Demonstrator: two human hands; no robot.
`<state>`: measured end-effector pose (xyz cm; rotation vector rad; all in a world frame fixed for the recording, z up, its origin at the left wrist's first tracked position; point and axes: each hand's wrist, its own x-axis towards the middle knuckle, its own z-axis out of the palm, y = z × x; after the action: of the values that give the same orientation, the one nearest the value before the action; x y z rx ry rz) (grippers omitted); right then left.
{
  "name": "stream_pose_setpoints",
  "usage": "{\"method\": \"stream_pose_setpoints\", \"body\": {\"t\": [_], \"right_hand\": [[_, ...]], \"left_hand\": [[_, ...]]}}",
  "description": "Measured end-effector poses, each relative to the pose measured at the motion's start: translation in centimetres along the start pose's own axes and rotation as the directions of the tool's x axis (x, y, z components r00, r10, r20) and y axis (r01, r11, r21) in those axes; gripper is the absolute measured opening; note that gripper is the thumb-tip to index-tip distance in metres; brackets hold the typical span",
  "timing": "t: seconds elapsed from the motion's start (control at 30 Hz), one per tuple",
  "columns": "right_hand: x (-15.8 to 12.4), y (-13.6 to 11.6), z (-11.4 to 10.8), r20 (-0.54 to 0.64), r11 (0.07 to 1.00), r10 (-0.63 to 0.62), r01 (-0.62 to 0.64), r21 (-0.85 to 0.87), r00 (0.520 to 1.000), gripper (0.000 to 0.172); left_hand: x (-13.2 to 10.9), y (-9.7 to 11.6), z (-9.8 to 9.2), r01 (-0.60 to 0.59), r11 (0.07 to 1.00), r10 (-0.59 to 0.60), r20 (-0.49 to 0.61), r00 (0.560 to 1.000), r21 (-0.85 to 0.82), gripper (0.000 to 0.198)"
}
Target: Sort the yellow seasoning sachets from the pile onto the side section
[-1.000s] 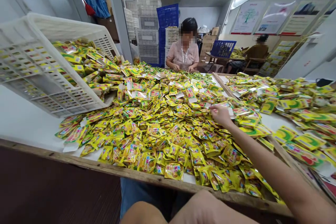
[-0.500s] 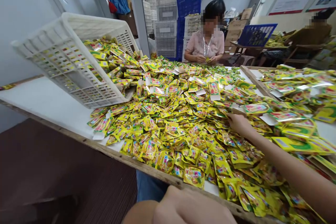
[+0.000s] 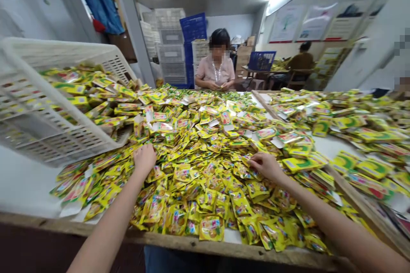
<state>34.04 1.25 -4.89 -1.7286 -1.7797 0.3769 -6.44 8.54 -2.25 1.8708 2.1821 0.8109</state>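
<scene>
A large heap of small glossy yellow pouches (image 3: 211, 227) covers the near middle of the table, printed in red, blue and green. Flat yellow-green cartons (image 3: 267, 133), some with white flaps raised, lie behind and among them. My left hand (image 3: 144, 160) rests back-upward on the left of the heap, close to the tilted crate's mouth; its fingertips are hidden. On the right, my right hand (image 3: 264, 165) has its thumb and fingers pinched together at the pouches, just in front of the cartons. Whatever lies between those fingertips is too small to make out.
A white plastic crate (image 3: 73, 123) lies tipped at left, cartons spilling out. Wooden strips edge the table (image 3: 179, 241) and divide off more cartons (image 3: 374, 166) at right. A person (image 3: 216, 68) works opposite; another sits farther back. Crates (image 3: 171, 53) are stacked behind.
My view has turned right and lifted. My left hand has gone from the near table edge onto the heap. My right hand has come nearer, from beside the cartons onto the pouches.
</scene>
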Motion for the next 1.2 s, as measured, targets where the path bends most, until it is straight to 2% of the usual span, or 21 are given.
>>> {"method": "stream_pose_setpoints", "body": {"t": [0.07, 0.13, 0.2, 0.3, 0.37, 0.4, 0.47, 0.53, 0.57, 0.63, 0.73, 0.8, 0.9, 0.93, 1.0, 1.1, 1.13, 1.2], "right_hand": [[0.3, 0.0, 0.3, -0.075, 0.996, 0.080, -0.077, 0.041, 0.994, 0.019], [0.5, -0.1, 0.4, -0.119, 0.985, 0.146, -0.134, 0.109, 0.982, 0.035], [0.5, -0.7, 0.4, -0.119, 0.967, 0.186, -0.160, 0.199, 0.975, 0.045], [-0.3, -2.1, 0.1, -0.048, 0.916, 0.200, -0.169, 0.365, 0.979, 0.038], [-1.6, -3.3, 0.0, 0.026, 0.858, 0.192, -0.180, 0.482, 0.981, 0.033], [-2.4, -3.9, -0.1, 0.060, 0.828, 0.184, -0.188, 0.528, 0.981, 0.032], [-4.1, -5.2, -0.3, 0.116, 0.745, 0.179, -0.212, 0.633, 0.977, 0.033], [-5.8, -6.3, -0.3, 0.161, 0.605, 0.175, -0.235, 0.761, 0.971, 0.039], [-6.5, -6.8, -0.4, 0.181, 0.521, 0.169, -0.244, 0.818, 0.969, 0.043], [-7.5, -7.4, -0.3, 0.202, 0.376, 0.170, -0.253, 0.891, 0.965, 0.048], [-8.1, -7.6, 0.1, 0.187, 0.246, 0.253, -0.250, 0.936, 0.949, 0.045], [-8.2, -7.3, 0.3, 0.215, 0.127, 0.287, -0.259, 0.957, 0.933, 0.043], [-8.5, -6.6, 0.3, 0.301, -0.021, 0.251, -0.306, 0.952, 0.920, 0.042], [-8.5, -6.3, 0.3, 0.313, -0.023, 0.244, -0.317, 0.948, 0.918, 0.043], [-8.6, -5.6, 0.3, 0.288, 0.033, 0.270, -0.308, 0.951, 0.919, 0.043], [-8.4, -4.3, 0.5, 0.141, 0.124, 0.412, -0.209, 0.970, 0.900, 0.042], [-8.2, -3.9, 0.6, 0.070, 0.143, 0.484, -0.158, 0.977, 0.872, 0.043], [-7.9, -3.0, 0.7, -0.076, 0.196, 0.613, -0.058, 0.979, 0.786, 0.045]], "left_hand": [[-0.3, 0.6, -0.5, -0.054, 0.998, 0.053, -0.023, 0.998, -0.018, 0.008], [-1.1, 1.9, -1.2, -0.108, 0.992, 0.106, -0.034, 0.994, -0.067, 0.007], [-2.7, 3.9, -1.7, -0.166, 0.978, 0.164, -0.025, 0.986, -0.128, 0.006], [-6.8, 7.5, -1.2, -0.213, 0.906, 0.258, 0.077, 0.963, -0.366, 0.017], [-10.1, 10.1, -0.2, -0.071, 0.700, 0.303, 0.206, 0.930, -0.710, 0.026], [-11.7, 11.3, 0.5, 0.025, 0.586, 0.307, 0.251, 0.918, -0.810, 0.031], [-14.5, 13.6, 1.9, 0.190, 0.388, 0.283, 0.312, 0.907, -0.902, 0.041], [-16.4, 15.3, 3.3, 0.269, 0.274, 0.246, 0.338, 0.908, -0.923, 0.046], [-17.1, 16.0, 4.0, 0.284, 0.249, 0.230, 0.341, 0.911, -0.926, 0.047], [-18.0, 16.9, 5.2, 0.268, 0.249, 0.192, 0.319, 0.928, -0.931, 0.047], [-18.4, 17.5, 6.5, 0.209, 0.311, 0.153, 0.266, 0.952, -0.927, 0.045], [-18.5, 17.6, 7.1, 0.174, 0.353, 0.171, 0.247, 0.954, -0.919, 0.042], [-18.6, 17.7, 7.6, 0.090, 0.444, 0.205, 0.198, 0.958, -0.892, 0.037], [-18.5, 17.8, 7.7, 0.055, 0.481, 0.223, 0.182, 0.958, -0.875, 0.035], [-18.0, 18.4, 7.7, -0.022, 0.556, 0.305, 0.179, 0.935, -0.831, 0.031], [-15.7, 20.2, 7.9, -0.234, 0.658, 0.515, 0.201, 0.834, -0.716, 0.021], [-14.5, 21.1, 8.2, -0.325, 0.679, 0.569, 0.193, 0.799, -0.658, 0.019], [-11.9, 23.4, 9.3, -0.471, 0.695, 0.637, 0.163, 0.753, -0.543, 0.018]]}}
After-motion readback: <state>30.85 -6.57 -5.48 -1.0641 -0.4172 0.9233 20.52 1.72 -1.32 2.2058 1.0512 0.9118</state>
